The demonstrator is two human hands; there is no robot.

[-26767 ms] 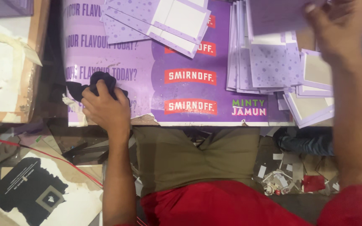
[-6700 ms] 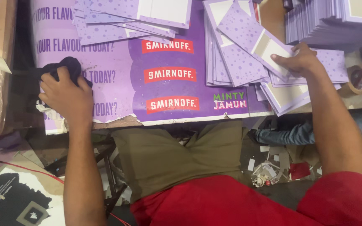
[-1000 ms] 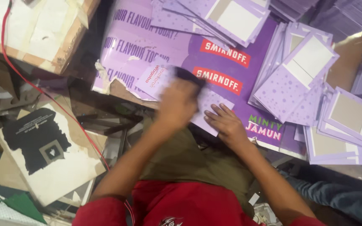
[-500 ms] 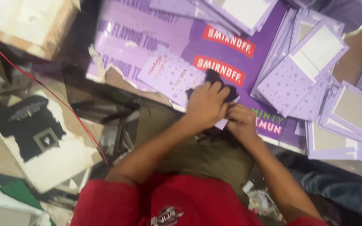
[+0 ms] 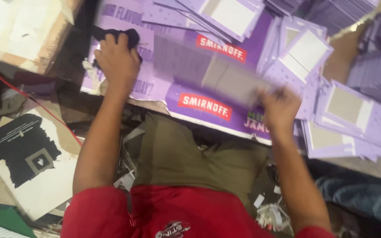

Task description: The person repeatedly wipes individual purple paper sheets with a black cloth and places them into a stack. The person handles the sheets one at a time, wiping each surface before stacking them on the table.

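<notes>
**Hands at the purple card sheets**

Head view: the left hand [image 5: 116, 61] sits in the upper left of the frame, fingers curled closed around a crumpled black cloth [image 5: 126, 36] and pressing it onto a large glossy purple printed sheet [image 5: 186, 70] that covers the tabletop. The right hand [image 5: 279, 108], right of centre, grips the edge of a flat grey-and-purple card panel [image 5: 217, 72], blurred with motion, lying across the printed sheet. Behind and to the right, loose stacks of purple dotted card pieces with pale rectangular centres [image 5: 345, 114] crowd the tabletop, some overlapping, hemming in the right hand. More of the same pieces [image 5: 217, 15] fan across the top edge. At upper left lies a worn wooden board [image 5: 27, 31]; a thin red cable [image 5: 31, 99] runs below it. At lower left lies a white board with a black print [image 5: 27, 158].
</notes>
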